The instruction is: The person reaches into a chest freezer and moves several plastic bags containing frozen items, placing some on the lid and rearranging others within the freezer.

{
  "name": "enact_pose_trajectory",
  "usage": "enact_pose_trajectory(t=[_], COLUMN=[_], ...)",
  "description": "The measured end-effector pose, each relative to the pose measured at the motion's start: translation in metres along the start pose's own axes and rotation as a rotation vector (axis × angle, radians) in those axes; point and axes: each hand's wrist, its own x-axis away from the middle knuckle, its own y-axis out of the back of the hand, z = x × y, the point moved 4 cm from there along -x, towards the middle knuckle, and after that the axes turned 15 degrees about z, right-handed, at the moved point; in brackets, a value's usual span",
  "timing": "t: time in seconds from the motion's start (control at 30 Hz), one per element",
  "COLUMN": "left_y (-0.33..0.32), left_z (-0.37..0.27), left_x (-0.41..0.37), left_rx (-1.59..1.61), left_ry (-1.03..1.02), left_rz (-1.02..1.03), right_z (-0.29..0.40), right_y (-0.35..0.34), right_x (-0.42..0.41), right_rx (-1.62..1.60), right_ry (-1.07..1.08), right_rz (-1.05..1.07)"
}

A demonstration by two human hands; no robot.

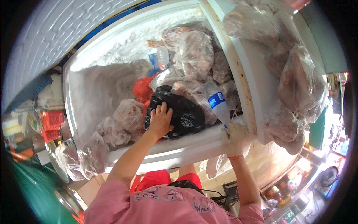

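Note:
A chest freezer (193,144) with frost-covered inner walls stands before me, holding several bagged frozen items. My left hand (161,120) is bare and lies on top of a black plastic bag (187,114), fingers spread over it. At the freezer's front rim, my right hand (234,138) wears a pale glove and grips a plastic bottle (216,99) by its neck end. This bottle has a blue label and frosted-looking contents; its base points into the freezer. Behind the black bag are a red plastic bag (142,89) and a large clear bag of frozen meat (195,53).
More bagged meat (298,81) is piled on the white surface right of the freezer. Clear bags (93,156) hang over the front left corner. A second bottle (162,55) lies at the back. The raised lid (64,28) stands at upper left; a red basket (52,120) is left.

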Motion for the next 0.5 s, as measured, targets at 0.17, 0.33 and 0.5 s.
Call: enact_pose_trajectory(t=[0.17,0.33,0.5], left_y=[0.005,0.033,0.073], left_z=[0.02,0.036,0.052], left_x=[0.041,0.122,0.168], left_rx=[0.069,0.396,1.024], left_ry=[-0.074,-0.247,-0.203], left_rz=[0.156,0.156,0.068], right_z=[0.115,0.165,0.141], right_y=[-0.029,-0.104,-0.04], right_x=[-0.073,-0.053,-0.023], right_rx=[-0.246,0.127,-0.565], right_ry=[0.318,0.516,0.236], right_rz=[0.187,0.89,0.626])
